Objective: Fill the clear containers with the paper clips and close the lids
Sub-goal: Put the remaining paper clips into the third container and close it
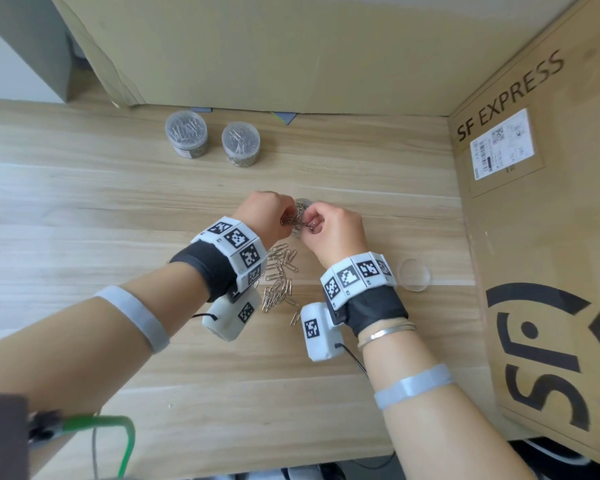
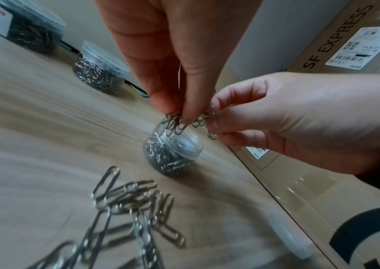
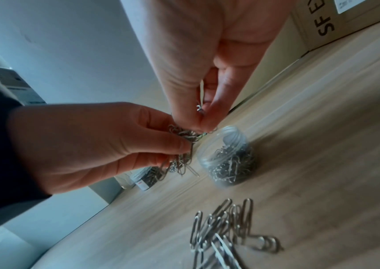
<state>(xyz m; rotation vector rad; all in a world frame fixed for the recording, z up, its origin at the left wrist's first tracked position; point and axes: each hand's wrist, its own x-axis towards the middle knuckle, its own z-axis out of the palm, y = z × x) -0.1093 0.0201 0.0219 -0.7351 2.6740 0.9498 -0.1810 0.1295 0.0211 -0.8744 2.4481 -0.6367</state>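
Both hands meet just above an open clear container (image 2: pixel 173 151) that is partly filled with silver paper clips. My left hand (image 2: pixel 177 114) pinches a tangled bunch of paper clips (image 3: pixel 182 163) whose lower ends hang at the container's mouth. My right hand (image 3: pixel 204 118) pinches the same tangle from the other side. In the head view the two hands (image 1: pixel 286 220) (image 1: pixel 309 220) hide most of the container (image 1: pixel 300 202). A pile of loose paper clips (image 1: pixel 279 278) lies on the table near my wrists. The clear lid (image 1: pixel 413 274) lies flat to the right.
Two lidded containers full of clips (image 1: pixel 186 133) (image 1: pixel 240 142) stand at the back of the wooden table (image 1: pixel 84 202). A large SF Express cardboard box (image 1: pixel 534 202) walls off the right side, and another box (image 1: pixel 257 46) stands behind.
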